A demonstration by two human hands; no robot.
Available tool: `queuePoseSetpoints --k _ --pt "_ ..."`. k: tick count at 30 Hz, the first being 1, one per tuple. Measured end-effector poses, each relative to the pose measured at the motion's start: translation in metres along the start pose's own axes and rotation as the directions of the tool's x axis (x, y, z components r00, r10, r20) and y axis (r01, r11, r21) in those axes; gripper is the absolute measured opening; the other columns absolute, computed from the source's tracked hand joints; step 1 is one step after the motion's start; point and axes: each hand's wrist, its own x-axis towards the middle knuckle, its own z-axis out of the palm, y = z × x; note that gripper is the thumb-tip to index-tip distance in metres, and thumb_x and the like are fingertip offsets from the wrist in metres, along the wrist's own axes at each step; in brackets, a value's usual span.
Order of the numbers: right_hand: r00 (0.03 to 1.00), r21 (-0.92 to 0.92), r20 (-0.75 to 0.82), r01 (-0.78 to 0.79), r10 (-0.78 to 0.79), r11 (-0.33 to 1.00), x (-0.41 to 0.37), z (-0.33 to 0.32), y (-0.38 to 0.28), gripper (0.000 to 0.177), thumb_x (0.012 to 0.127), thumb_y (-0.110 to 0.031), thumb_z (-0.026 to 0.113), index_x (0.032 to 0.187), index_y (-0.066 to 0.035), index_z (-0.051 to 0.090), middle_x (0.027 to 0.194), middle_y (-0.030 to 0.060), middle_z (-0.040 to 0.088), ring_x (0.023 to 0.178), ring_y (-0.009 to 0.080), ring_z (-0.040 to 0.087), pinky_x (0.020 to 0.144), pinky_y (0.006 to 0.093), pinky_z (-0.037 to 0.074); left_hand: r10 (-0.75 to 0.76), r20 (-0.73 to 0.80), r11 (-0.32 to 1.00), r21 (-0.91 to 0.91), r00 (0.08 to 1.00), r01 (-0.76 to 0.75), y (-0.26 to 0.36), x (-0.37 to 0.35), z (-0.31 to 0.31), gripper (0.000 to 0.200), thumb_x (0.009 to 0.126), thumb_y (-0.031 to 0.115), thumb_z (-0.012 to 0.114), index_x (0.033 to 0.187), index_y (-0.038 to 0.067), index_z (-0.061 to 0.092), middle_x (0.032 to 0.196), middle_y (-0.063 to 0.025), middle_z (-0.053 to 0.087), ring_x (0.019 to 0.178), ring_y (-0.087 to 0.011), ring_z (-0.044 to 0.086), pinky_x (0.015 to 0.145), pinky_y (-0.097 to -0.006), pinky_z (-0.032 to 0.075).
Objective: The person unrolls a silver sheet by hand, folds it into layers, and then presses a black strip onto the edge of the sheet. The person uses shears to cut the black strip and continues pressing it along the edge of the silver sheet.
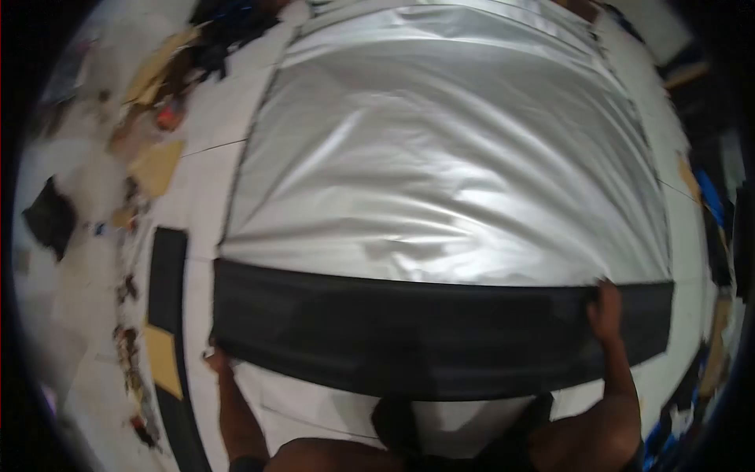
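A large wrinkled silver sheet (448, 165) is spread out before me. Along its near side runs a wide black band of sheet (440, 330), which looks like a folded-over part, though the fold itself is hard to make out. My left hand (218, 360) is at the near left corner of the black band, its fingers closed on the edge. Farther right, my right hand (605, 313) rests over the band, fingers curled at the line where black meets silver. Both hands are slightly blurred.
On the left lie a long black strip (167, 279), a tan piece (163, 362) across it, and scattered scraps (130, 346). A dark cloth piece (49, 218) lies farther left. Dark and blue materials (710, 197) line the right side. My knees are close to the near edge.
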Motion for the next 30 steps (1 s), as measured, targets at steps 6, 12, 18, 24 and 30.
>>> queuePoseSetpoints --k 6,12,18,24,30 --pt "0.767 -0.188 -0.150 -0.641 0.624 0.744 -0.164 0.010 0.088 0.050 0.089 -0.025 0.054 0.125 0.005 0.040 0.118 0.0242 0.048 0.108 0.0370 0.048 0.094 0.0453 0.037 -0.036 0.600 0.914 -0.303 0.799 0.269 0.040 -0.173 -0.049 0.044 0.088 0.045 0.053 0.101 0.003 0.047 0.068 -0.0071 0.053 0.052 -0.0154 0.051 0.046 -0.0302 0.042" --pt "0.119 0.491 0.257 -0.871 0.959 -0.024 -0.272 0.013 0.113 0.046 0.087 -0.037 0.058 0.111 0.002 0.053 0.085 0.0146 0.059 0.078 0.0245 0.055 0.067 0.0373 0.043 -0.015 0.766 0.770 -0.401 0.643 0.496 0.037 -0.272 -0.057 0.029 0.091 0.028 0.045 0.105 0.004 0.052 0.086 -0.0087 0.058 0.076 -0.0208 0.059 0.068 -0.0345 0.052" --pt "0.101 0.822 0.383 -0.491 0.918 -0.289 -0.249 0.011 0.114 0.046 0.087 -0.037 0.057 0.113 0.002 0.057 0.106 0.0124 0.061 0.094 0.0255 0.058 0.072 0.0364 0.050 0.019 0.682 0.857 -0.388 0.731 0.340 0.021 -0.233 -0.030 0.032 0.087 0.022 0.048 0.105 -0.001 0.059 0.103 -0.0132 0.061 0.089 -0.0255 0.061 0.072 -0.0362 0.052" --pt "0.018 0.888 0.362 -0.310 0.932 -0.339 -0.258 0.007 0.194 0.045 0.088 -0.030 0.053 0.114 0.006 0.054 0.109 0.0162 0.059 0.097 0.0291 0.058 0.080 0.0398 0.049 0.211 0.508 0.689 -0.683 0.835 0.242 0.025 -0.216 -0.023 0.030 0.083 0.017 0.050 0.101 -0.007 0.055 0.098 -0.0168 0.060 0.087 -0.0287 0.060 0.073 -0.0393 0.050" --pt "0.112 0.910 0.298 -0.333 0.948 -0.247 -0.308 -0.024 0.215 0.042 0.090 -0.027 0.049 0.115 0.007 0.054 0.112 0.0173 0.059 0.101 0.0292 0.058 0.086 0.0389 0.047 0.173 0.384 0.760 -0.638 0.907 0.125 0.031 -0.209 -0.065 0.030 0.083 0.015 0.050 0.102 -0.007 0.054 0.098 -0.0181 0.059 0.087 -0.0284 0.060 0.075 -0.0393 0.050"
